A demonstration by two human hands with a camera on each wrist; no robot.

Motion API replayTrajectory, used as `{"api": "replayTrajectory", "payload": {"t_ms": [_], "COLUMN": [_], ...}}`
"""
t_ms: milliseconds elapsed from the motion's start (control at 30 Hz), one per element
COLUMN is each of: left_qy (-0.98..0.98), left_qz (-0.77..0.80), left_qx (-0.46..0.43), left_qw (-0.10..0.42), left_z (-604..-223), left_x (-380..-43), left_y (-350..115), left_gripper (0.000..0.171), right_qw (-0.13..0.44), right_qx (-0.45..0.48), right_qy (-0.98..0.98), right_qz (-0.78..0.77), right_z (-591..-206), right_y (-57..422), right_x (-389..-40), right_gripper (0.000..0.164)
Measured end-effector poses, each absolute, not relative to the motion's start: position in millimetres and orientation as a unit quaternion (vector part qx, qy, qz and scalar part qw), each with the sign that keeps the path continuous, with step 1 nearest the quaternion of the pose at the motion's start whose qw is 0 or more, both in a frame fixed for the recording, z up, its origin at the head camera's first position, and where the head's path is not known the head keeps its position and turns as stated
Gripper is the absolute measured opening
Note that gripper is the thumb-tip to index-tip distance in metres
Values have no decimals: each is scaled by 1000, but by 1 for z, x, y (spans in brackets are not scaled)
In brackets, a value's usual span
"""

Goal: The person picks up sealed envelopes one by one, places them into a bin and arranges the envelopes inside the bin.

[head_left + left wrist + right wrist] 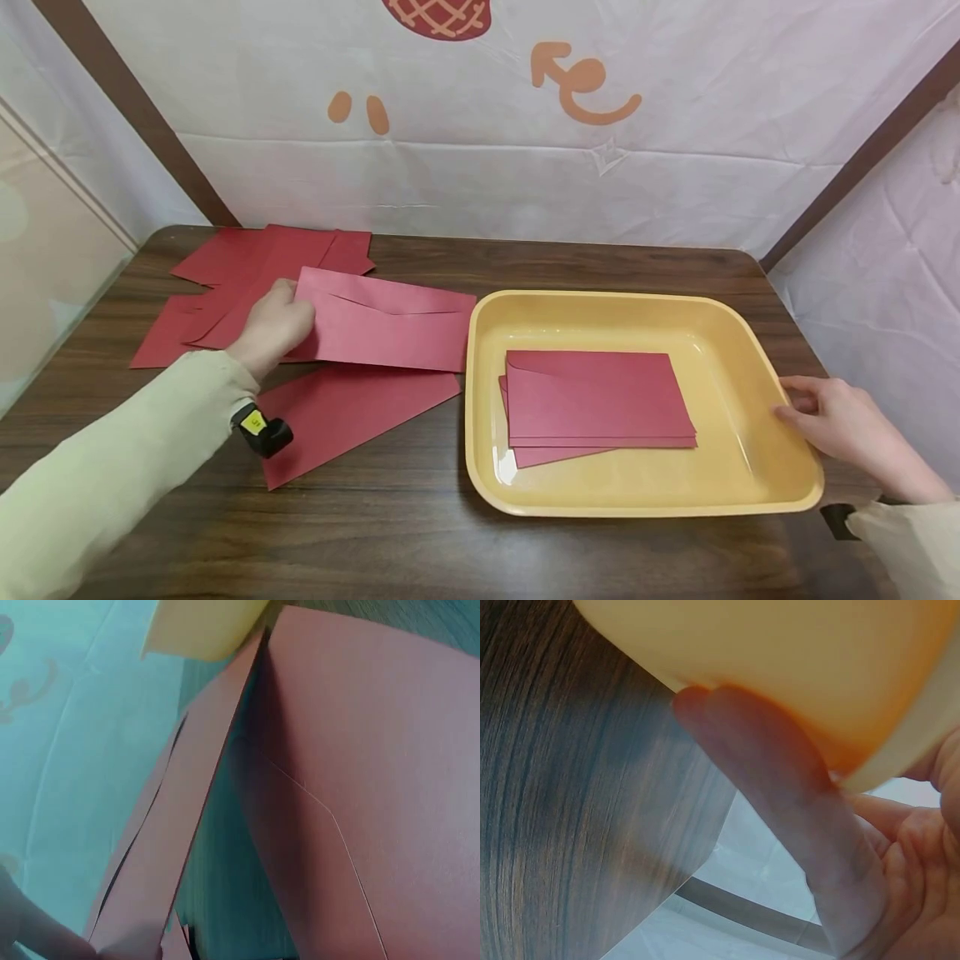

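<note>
Fingers of the left hand [273,327] are closed in a pinch on the left end of a red envelope [386,333] and hold it up at a tilt. Under it, a crooked envelope [360,421] lies on the brown counter [337,542]. My guess is that the step in hand is bringing the held one to the yellow tray [731,400]. If so, the next move calls for lifting it over the tray's left side and laying it flat on the ones inside. Its right end is right by the rim, but I can't tell if they touch. Fingers of the right hand [843,421] are bent around the tray's right side and hold it, which may help keep it from sliding. Inside the tray is a small stack of envelopes [600,396], nearer the left side. The top ones are almost lined up, but one below is turned, so its corner pokes out. Farther off, at the back left of the counter, a messy pile of envelopes [262,258] lies spread out, too mixed up to count. Behind it all hangs a white cloth [465,192] with orange and red shapes.
</note>
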State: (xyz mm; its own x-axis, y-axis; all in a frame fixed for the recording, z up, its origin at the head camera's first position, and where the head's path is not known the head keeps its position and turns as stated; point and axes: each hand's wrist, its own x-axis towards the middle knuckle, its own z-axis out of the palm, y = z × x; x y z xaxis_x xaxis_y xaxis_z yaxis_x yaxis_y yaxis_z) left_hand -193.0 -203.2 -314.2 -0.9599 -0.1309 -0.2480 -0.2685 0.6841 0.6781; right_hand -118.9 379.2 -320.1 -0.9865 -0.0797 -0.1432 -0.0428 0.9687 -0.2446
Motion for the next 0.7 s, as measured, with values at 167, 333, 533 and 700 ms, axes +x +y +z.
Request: {"api": "replayTrajectory", "payload": {"t_ms": [167, 333, 533, 700], "left_qy": [901, 896, 884, 875], "left_qz": [415, 426, 448, 466], "left_qx": [-112, -120, -132, -130], "left_qw": [61, 32, 15, 19], "left_z": [-311, -306, -300, -296], "left_x": [-190, -190, -193, -194], "left_y": [-208, -214, -217, -217], "left_gripper": [49, 48, 39, 19], "right_qw": [70, 73, 72, 74], "right_qx": [-33, -32, -30, -29], "right_qy": [990, 990, 990, 989], "right_qz": [-118, -121, -120, -122], "right_z": [-321, -319, -318, -318], "right_y": [379, 378, 377, 377], "right_x": [-120, -120, -119, -119], "right_gripper": [48, 47, 46, 47]}}
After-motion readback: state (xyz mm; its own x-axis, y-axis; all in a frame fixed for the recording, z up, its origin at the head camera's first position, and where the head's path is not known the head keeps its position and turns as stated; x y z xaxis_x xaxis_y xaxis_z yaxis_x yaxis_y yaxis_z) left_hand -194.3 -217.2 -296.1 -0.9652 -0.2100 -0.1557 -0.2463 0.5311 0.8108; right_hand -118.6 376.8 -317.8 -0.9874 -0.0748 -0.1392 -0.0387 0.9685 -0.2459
